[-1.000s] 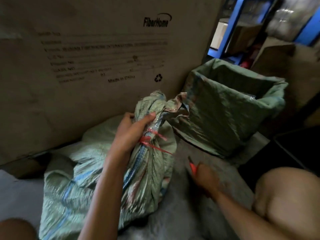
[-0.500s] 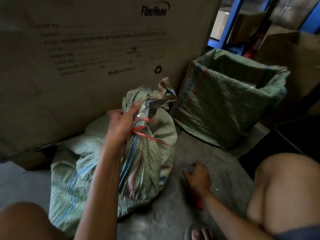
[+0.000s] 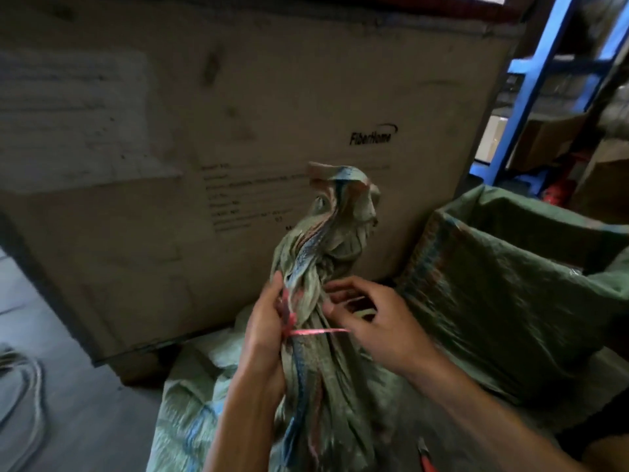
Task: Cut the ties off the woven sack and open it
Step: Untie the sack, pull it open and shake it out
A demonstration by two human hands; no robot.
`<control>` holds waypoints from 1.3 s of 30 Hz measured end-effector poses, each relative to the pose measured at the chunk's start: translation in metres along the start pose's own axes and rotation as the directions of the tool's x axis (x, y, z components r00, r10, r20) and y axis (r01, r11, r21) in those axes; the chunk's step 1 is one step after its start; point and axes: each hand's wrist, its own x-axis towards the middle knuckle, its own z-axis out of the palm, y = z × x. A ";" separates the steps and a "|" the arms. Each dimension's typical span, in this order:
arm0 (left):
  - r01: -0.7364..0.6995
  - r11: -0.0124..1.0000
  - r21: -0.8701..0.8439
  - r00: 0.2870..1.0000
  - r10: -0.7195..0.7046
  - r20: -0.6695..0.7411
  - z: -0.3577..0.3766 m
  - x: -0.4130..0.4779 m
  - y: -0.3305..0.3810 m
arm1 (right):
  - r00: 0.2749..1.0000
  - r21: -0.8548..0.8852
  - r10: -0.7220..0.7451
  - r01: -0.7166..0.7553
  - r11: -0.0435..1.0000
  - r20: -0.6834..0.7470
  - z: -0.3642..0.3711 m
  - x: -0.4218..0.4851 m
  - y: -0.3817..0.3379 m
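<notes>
A green woven sack with blue and red stripes stands in front of me, its bunched neck upright. Red plastic ties wrap the neck, and one strand runs taut to the right. My left hand grips the neck from the left, at the ties. On the right side of the neck, my right hand pinches the end of that strand. A red-handled cutter lies on the floor by my right forearm, in neither hand.
A large FiberHome carton stands right behind the sack. To the right sits a second green sack, open-mouthed. A blue rack holding boxes is at the far right. A cable lies coiled on the floor at left.
My right hand left the red-handled cutter on the floor and rose to the ties. The sack's neck is now held more upright, with my left hand still on it.
</notes>
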 end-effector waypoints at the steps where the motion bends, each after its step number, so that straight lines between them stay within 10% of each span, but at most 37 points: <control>1: -0.027 1.000 0.011 0.999 0.028 -0.018 -0.003 0.000 0.000 | 1.000 0.017 -0.024 0.023 1.000 0.002 0.002 0.000 -0.003; 8: -0.204 0.944 0.258 0.930 0.270 -0.251 -0.033 -0.004 0.012 | 0.990 0.032 -0.104 0.107 0.994 -0.099 0.015 0.007 -0.009; 17: -0.230 0.965 0.125 0.857 0.262 -0.444 -0.073 -0.006 0.038 | 0.950 0.268 0.101 -0.019 0.963 -0.294 -0.018 0.028 0.003; 28: -0.098 0.995 0.031 0.993 0.100 -0.070 -0.030 0.003 0.026 | 0.930 0.437 0.345 -0.366 0.822 0.131 0.001 0.026 0.005; 39: -0.297 0.952 0.079 0.952 0.288 0.104 -0.032 0.002 0.020 | 0.968 0.378 0.190 -0.116 0.918 -0.164 -0.009 0.037 0.026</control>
